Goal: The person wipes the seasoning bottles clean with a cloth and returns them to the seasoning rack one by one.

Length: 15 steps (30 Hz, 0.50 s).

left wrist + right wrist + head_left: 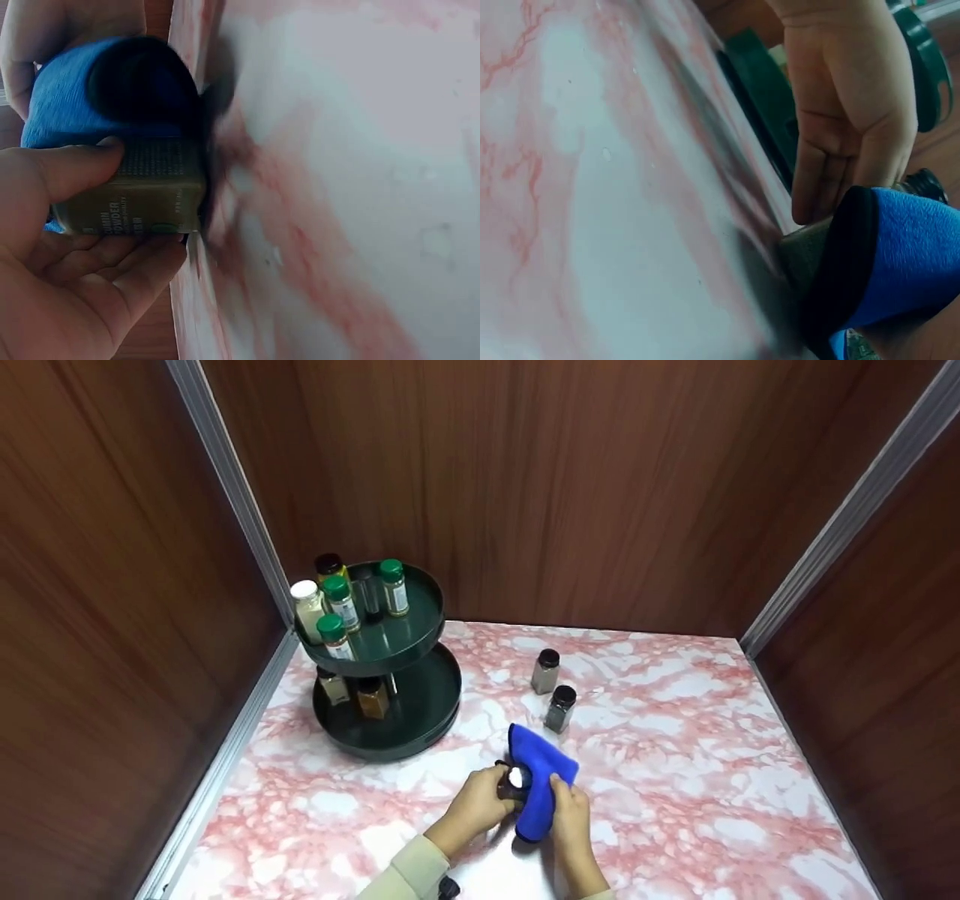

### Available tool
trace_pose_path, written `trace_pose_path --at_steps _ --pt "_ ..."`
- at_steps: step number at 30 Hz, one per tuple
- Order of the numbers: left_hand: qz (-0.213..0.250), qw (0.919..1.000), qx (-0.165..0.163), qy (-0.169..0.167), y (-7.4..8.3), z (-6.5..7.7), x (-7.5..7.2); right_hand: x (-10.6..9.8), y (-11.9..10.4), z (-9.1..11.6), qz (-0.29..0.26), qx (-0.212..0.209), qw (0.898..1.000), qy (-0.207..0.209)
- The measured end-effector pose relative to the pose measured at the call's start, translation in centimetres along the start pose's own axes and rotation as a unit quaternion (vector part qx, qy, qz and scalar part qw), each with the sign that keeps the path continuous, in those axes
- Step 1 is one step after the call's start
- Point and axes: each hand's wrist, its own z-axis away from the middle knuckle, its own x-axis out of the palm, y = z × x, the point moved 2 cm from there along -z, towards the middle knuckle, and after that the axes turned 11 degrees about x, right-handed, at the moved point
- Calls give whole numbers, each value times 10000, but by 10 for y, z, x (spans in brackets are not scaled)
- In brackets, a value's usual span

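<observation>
My left hand [480,801] grips a spice jar [127,206] low over the tabletop, thumb on one side and fingers on the other. Its label reads cumin powder, and a dark cap shows in the head view. A blue cloth [538,795] with black edging wraps part of the jar. My right hand [572,814] pinches the cloth against the jar's right side; its fingers are partly hidden by the fabric. Just beyond the cloth stand two black-capped jars, one greyish-beige [545,679] and one darker [559,714].
A two-tier dark green turntable [405,649] stands at the back left. Several bottles with green, white and dark caps are on its upper tray, and two jars on the lower tray [424,697]. Wood-look walls [487,495] enclose the pink-and-white marbled table [675,780].
</observation>
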Motion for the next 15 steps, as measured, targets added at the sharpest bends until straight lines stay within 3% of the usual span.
trace_pose_path --at_steps 4,8,12,15 --pt "439 9987 13 -240 -5 -3 -4 -6 -3 2 -14 -33 9999 110" --pt "525 9982 -82 -267 -7 -3 -6 -9 -3 3 -70 11 9999 81" --pt "164 9993 -247 248 0 -1 -2 -11 -6 3 -188 73 9997 102" --pt "-137 9956 -509 772 6 -1 6 -12 -11 4 -390 34 9992 61"
